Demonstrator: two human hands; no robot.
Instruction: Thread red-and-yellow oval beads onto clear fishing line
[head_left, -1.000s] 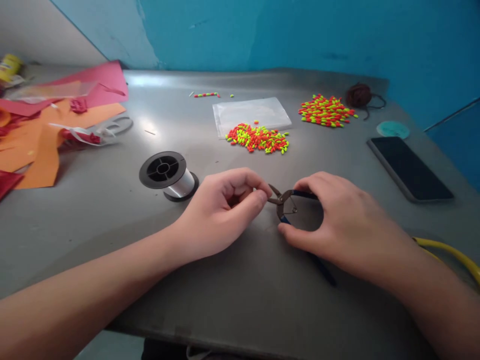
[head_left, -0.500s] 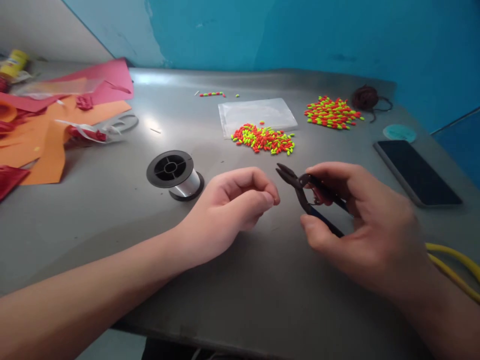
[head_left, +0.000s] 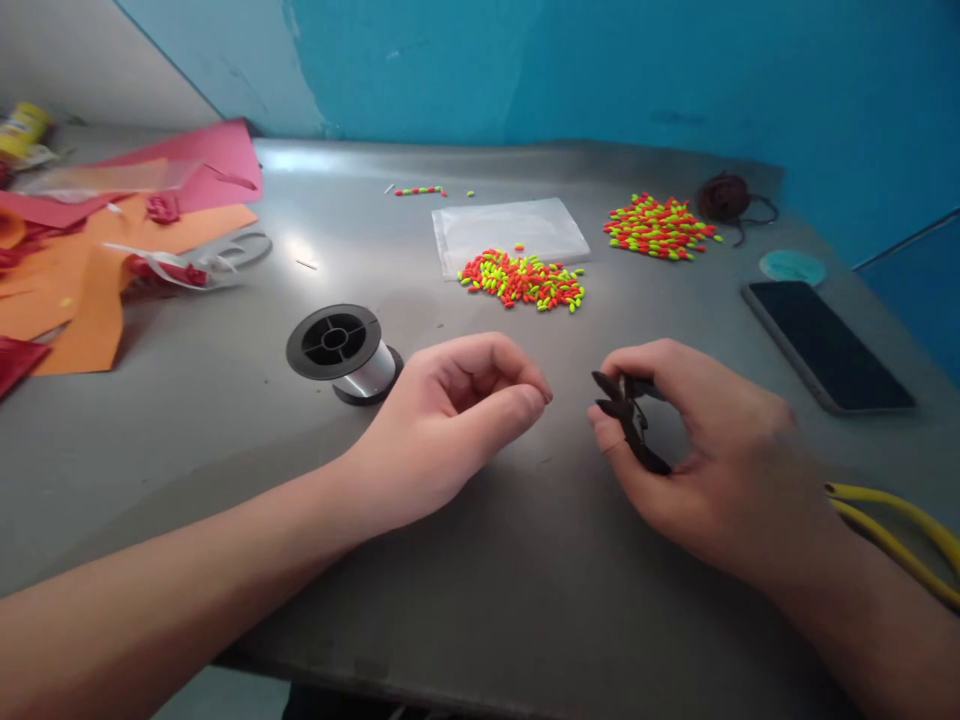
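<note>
My right fingers [head_left: 712, 460] curl round the pliers [head_left: 616, 408], whose jaws stand apart over the worktop [head_left: 480, 600], to the right of my left hand [head_left: 457, 430] and clear of it. My left thumb and forefinger are pinched together; I can't tell if anything is between them. I'd judge this to be plier work at that pinch; the next move calls for a settled grip and the tips lined up.

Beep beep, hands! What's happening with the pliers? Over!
Right hand holding pliers, tips apart. Left hand pinched, contents unclear. Spool close by left hand.
</note>
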